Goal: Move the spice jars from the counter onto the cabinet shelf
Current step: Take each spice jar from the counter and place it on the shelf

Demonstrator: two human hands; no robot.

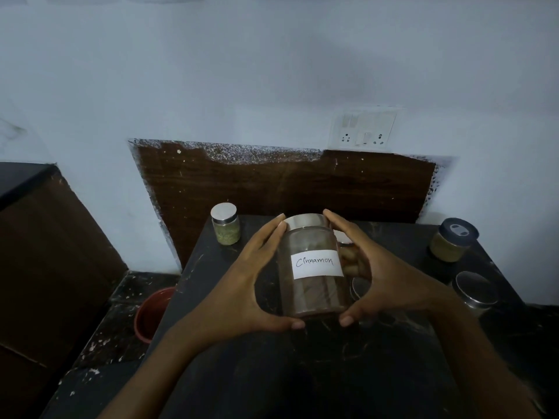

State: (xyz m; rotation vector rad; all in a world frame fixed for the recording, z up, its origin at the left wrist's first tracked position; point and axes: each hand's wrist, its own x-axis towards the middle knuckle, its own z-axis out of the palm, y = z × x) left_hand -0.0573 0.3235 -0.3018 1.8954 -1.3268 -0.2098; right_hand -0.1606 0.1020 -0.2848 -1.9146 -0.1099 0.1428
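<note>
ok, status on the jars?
Left hand and right hand hold cinnamon jar. Small jar back left, blue-lid jar, steel-lid jar right. Shelf not in view.

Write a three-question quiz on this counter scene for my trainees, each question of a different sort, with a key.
1. True or false: only one hand holds the Cinnamon jar.
2. The lid of the small jar at the back left of the counter is: A silver, B red, C black.
3. Fill the gap: the dark-lidded jar stands to the ___ of the Cinnamon jar.

Key
1. False: the left hand and the right hand both hold it.
2. A.
3. Right.
</note>
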